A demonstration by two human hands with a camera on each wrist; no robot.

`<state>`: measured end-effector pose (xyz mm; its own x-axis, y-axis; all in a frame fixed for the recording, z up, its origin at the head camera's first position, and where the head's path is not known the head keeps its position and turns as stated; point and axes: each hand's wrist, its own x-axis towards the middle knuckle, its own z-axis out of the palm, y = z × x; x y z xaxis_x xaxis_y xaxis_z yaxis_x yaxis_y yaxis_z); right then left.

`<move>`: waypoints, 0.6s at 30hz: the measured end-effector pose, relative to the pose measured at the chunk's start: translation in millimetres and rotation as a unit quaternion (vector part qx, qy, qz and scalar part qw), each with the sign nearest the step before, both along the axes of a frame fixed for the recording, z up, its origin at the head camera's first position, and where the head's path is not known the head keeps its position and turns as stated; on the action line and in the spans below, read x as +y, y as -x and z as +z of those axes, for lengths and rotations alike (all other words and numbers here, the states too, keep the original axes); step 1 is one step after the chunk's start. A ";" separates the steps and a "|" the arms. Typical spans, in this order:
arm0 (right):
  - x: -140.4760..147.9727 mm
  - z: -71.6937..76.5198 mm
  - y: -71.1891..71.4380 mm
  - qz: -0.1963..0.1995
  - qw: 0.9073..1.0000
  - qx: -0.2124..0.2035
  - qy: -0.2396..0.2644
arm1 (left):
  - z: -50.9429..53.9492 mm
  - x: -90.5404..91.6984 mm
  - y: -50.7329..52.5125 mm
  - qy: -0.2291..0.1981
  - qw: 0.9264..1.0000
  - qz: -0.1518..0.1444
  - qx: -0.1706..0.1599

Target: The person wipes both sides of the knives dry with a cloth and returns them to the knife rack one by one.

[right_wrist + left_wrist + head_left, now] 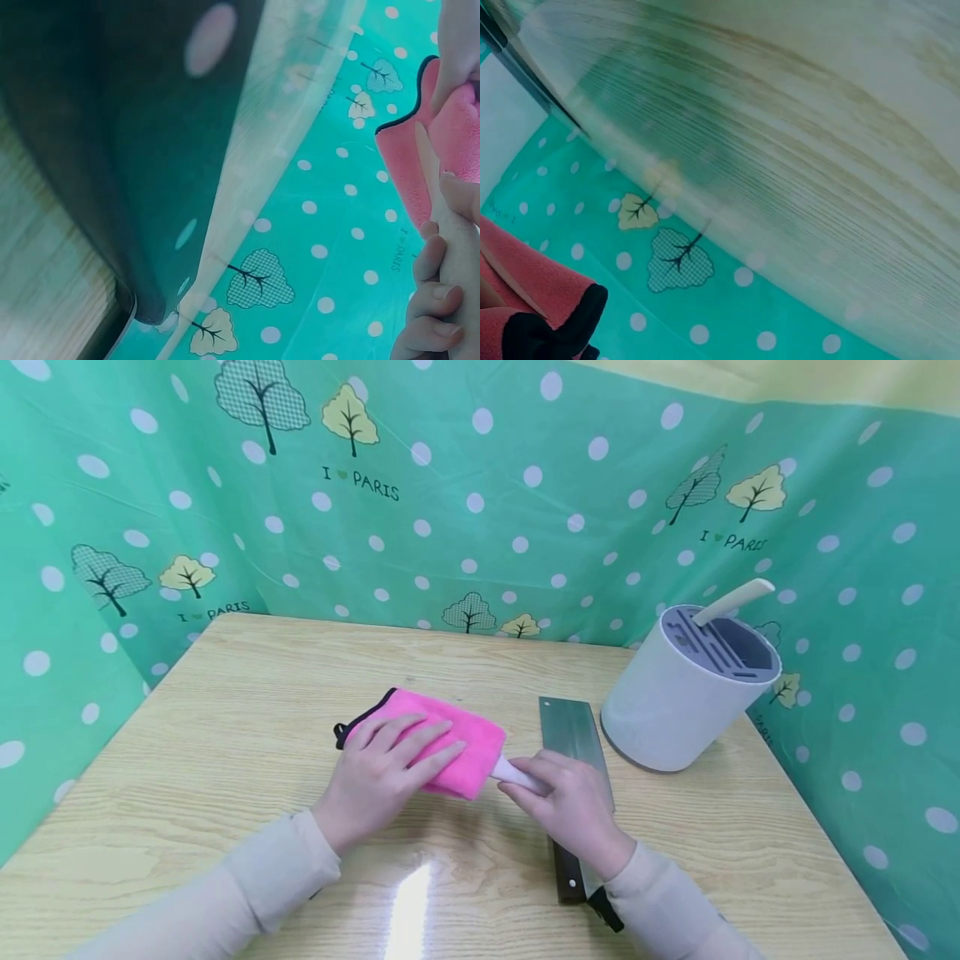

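In the head view my left hand (375, 777) holds a pink cloth (465, 747) with black edging, its fingers spread over the top and its thumb hidden. The cloth (562, 277) hangs at the lower left in the left wrist view. My right hand (573, 806) grips the white handle (517, 774) of a utensil whose far part goes into the cloth. The right wrist view shows right-hand fingers curled round this handle (459, 259), and a narrow pale blade (427, 154) against the folded cloth (401, 146).
A cleaver (573, 735) lies beneath and beside my right forearm, its dark handle (567, 872) towards me. Another black-tipped item (606, 910) is partly under the sleeve. A white knife holder (660, 702) stands at the right with one pale handle (735, 602) sticking out.
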<state>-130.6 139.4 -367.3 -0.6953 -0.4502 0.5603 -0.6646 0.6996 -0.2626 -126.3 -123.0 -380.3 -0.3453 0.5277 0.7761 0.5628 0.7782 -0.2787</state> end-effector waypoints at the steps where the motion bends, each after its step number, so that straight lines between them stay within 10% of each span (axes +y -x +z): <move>1: 0.2 0.0 0.1 0.000 1.000 0.002 0.001 | 0.0 -0.6 0.0 0.001 1.000 0.001 -0.003; 18: 6.6 -0.6 -0.3 0.006 1.000 0.018 0.020 | 1.5 -15.3 -1.7 -0.002 0.999 0.026 -0.034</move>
<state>-130.3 146.0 -367.9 -0.6687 -0.4357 0.6024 -0.6826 0.6810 -0.2651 -124.5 -138.3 -378.8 -0.4233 0.5046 0.7525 0.5394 0.8076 -0.2381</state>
